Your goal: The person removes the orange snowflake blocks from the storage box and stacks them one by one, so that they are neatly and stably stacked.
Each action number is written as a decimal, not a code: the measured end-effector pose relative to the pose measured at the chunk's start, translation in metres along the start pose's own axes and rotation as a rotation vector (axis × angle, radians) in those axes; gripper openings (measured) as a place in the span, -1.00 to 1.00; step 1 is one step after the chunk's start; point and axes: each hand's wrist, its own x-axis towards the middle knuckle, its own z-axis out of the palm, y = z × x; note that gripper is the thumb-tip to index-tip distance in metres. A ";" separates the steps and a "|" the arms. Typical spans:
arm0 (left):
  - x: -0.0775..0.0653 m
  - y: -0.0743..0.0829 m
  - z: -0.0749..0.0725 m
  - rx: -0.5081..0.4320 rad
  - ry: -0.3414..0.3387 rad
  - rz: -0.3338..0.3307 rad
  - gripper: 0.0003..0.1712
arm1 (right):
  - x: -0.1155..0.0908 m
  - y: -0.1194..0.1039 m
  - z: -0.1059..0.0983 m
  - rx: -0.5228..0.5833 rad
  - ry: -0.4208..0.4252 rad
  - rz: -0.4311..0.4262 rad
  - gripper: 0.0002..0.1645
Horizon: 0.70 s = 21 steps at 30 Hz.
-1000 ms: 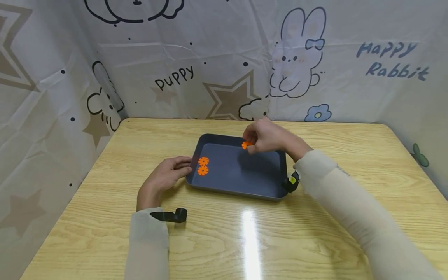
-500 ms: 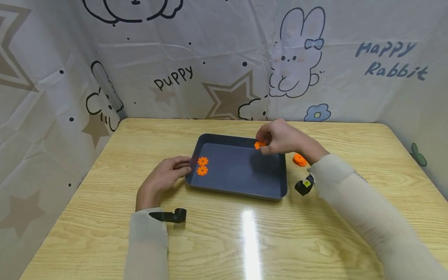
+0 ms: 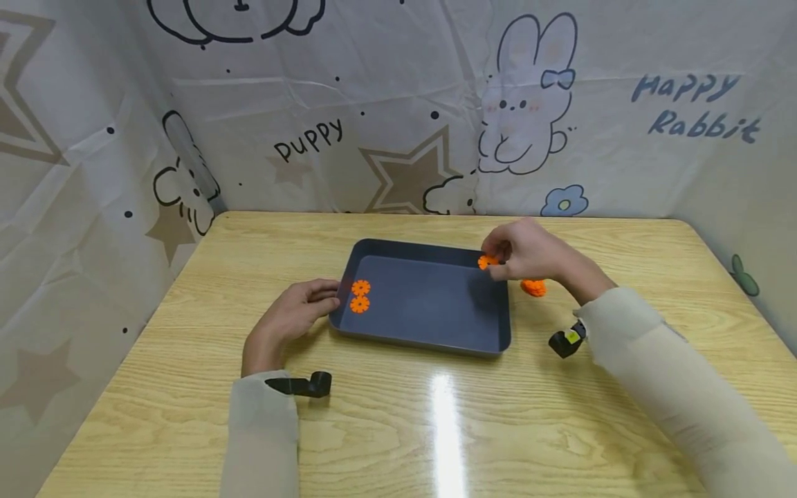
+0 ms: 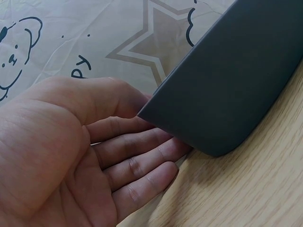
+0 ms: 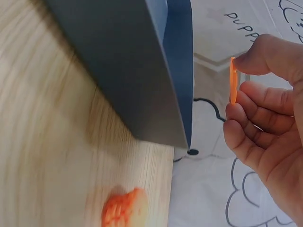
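Observation:
Thumb and fingertips of my left hand (image 3: 290, 319) touch the left side of a dark grey rectangular tray (image 3: 429, 346), which fills much of the left wrist view. Over the tray's back right corner, my right hand (image 3: 529, 252) pinches an orange notched disc (image 3: 487, 262) between thumb and fingers. The right wrist view shows that disc (image 5: 233, 80) edge-on, apart from the tray wall. Two similar flat orange discs (image 3: 360, 296) lie one behind the other near the left wall inside the tray.
A small pile of orange discs (image 3: 533, 287) sits on the wooden table (image 3: 373, 422), just right of the tray. Printed cloth (image 3: 398, 104) hangs behind the table and at both sides. Each wrist wears a black camera (image 3: 565, 342).
My right hand has moved right across the tray with the orange disc still pinched, uncovering the pile beside the tray. Left hand, tray and the two lying discs stay in place.

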 end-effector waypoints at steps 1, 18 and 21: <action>0.000 0.000 0.000 -0.003 -0.002 -0.001 -0.52 | -0.003 0.001 -0.001 0.000 0.004 0.007 -0.75; 0.000 -0.001 0.001 -0.006 -0.002 -0.005 -0.55 | -0.035 0.028 -0.006 -0.033 0.050 0.119 -0.72; 0.000 -0.001 0.000 -0.003 0.003 -0.009 -0.55 | -0.039 0.032 -0.008 -0.034 0.056 0.131 -0.71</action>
